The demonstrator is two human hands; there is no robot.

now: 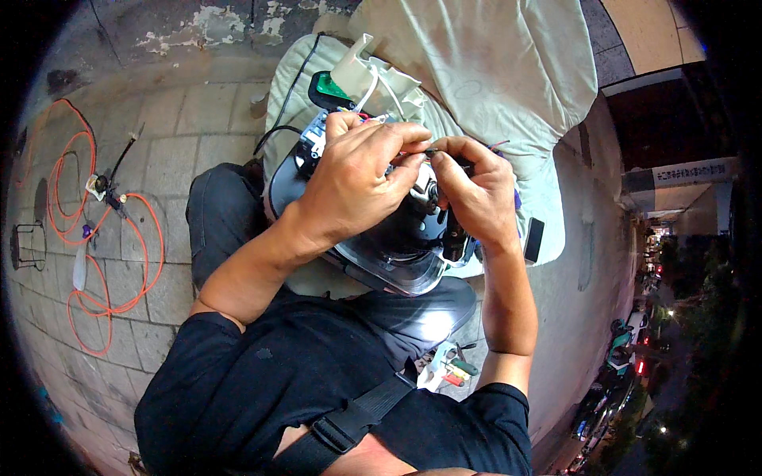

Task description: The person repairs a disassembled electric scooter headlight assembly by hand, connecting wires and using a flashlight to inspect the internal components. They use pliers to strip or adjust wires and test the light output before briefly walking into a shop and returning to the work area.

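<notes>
Both of my hands meet over an opened appliance with a dark body, a clear rim and exposed parts inside. My left hand is closed in a pinch, fingertips pointing right. Opposite it, my right hand pinches with thumb and forefinger. A thin dark wire-like piece shows between the two sets of fingertips; its exact kind is too small to tell. Coloured wires and a light blue plastic part sit just beyond my left hand. My hands hide much of the appliance's middle.
The appliance rests by my legs on a pale cloth-covered seat. A cream plastic housing and a green panel lie beyond it. At right is a dark phone. An orange cable coils on the paving; tools lie near my right elbow.
</notes>
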